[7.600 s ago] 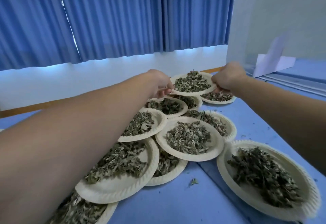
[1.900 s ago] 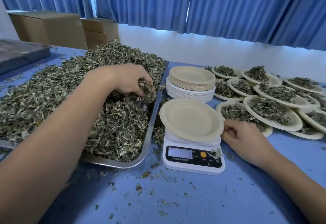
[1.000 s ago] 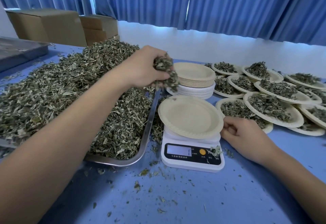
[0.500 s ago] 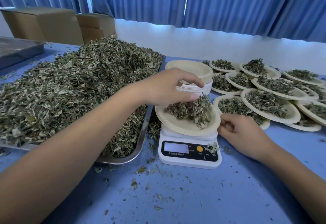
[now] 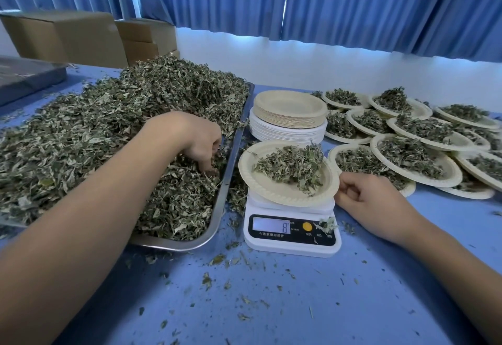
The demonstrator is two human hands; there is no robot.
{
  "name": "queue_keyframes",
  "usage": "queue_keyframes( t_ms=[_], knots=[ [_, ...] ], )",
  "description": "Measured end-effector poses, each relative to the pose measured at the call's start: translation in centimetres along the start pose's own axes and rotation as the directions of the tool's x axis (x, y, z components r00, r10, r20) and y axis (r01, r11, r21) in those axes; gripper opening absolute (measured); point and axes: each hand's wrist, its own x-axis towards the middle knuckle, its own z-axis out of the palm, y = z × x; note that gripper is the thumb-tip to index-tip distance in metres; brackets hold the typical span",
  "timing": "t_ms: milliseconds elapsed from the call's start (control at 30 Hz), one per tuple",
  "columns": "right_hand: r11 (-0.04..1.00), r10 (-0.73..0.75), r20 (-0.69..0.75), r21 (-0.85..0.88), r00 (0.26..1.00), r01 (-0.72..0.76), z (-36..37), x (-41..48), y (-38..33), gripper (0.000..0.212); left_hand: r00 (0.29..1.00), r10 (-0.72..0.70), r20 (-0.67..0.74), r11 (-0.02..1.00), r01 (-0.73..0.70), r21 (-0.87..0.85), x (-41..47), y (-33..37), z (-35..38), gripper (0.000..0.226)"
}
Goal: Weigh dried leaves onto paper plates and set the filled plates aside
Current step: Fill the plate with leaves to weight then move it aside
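Note:
A paper plate [image 5: 271, 187] with a small heap of dried leaves [image 5: 292, 165] sits on a white digital scale [image 5: 292, 232]; the display reads 8. My left hand [image 5: 195, 140] is back in the metal tray [image 5: 222, 189], fingers curled down into the big pile of dried leaves [image 5: 108, 138] and pinching some. My right hand [image 5: 369, 195] rests on the table just right of the plate's rim, fingers loosely curled and holding nothing.
A stack of empty paper plates [image 5: 289, 116] stands behind the scale. Several filled plates [image 5: 415, 154] overlap at the right. Cardboard boxes [image 5: 81, 37] stand at the back left. Leaf crumbs litter the blue table [image 5: 271, 304] in front.
My left hand carried a handful from the tray, dropped it on the plate, and has gone back into the leaf pile. The right hand stayed beside the scale.

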Motion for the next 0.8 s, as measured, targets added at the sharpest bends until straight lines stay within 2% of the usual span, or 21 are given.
queue_keyframes(
  t_ms=[200,333,467,567,633,667,733,800],
  knots=[
    [1.0,0.001,-0.003,0.014,1.0,-0.001,0.0,-0.1,0.0,0.034,0.998,0.024,-0.05,0.999,-0.026,-0.037,0.2,-0.2,0.1,0.024],
    [1.0,0.0,-0.005,0.019,1.0,0.001,0.0,0.0,0.1,0.034,0.992,0.001,-0.128,0.997,-0.011,-0.079,0.0,-0.5,-0.1,0.031],
    [1.0,0.001,-0.001,0.017,1.0,-0.001,0.0,0.0,0.2,0.033,0.986,-0.021,-0.165,0.992,0.0,-0.123,-0.6,-0.5,-0.5,0.024],
    [0.999,0.014,-0.062,0.05,0.998,-0.011,0.2,0.0,0.3,0.033,0.981,-0.018,-0.195,0.991,-0.008,-0.132,-1.0,-0.1,-0.8,0.02],
    [0.996,0.036,-0.128,0.088,0.991,-0.025,0.3,0.0,0.5,0.032,0.943,0.023,-0.333,0.974,-0.097,-0.207,-1.3,0.5,-1.3,0.019],
    [0.995,0.046,-0.145,0.095,0.988,-0.032,0.3,0.1,0.5,0.032,0.898,0.05,-0.436,0.945,-0.184,-0.271,-1.6,1.1,-1.6,0.016],
    [0.995,0.05,-0.14,0.091,0.989,-0.037,0.4,0.1,0.6,0.032,0.782,0.113,-0.613,0.839,-0.405,-0.364,-2.3,3.2,-1.9,0.017],
    [0.996,0.042,-0.126,0.082,0.991,-0.032,0.5,0.2,0.6,0.033,0.698,0.254,-0.67,0.737,-0.588,-0.333,-2.9,5.7,-1.5,0.032]
  ],
)
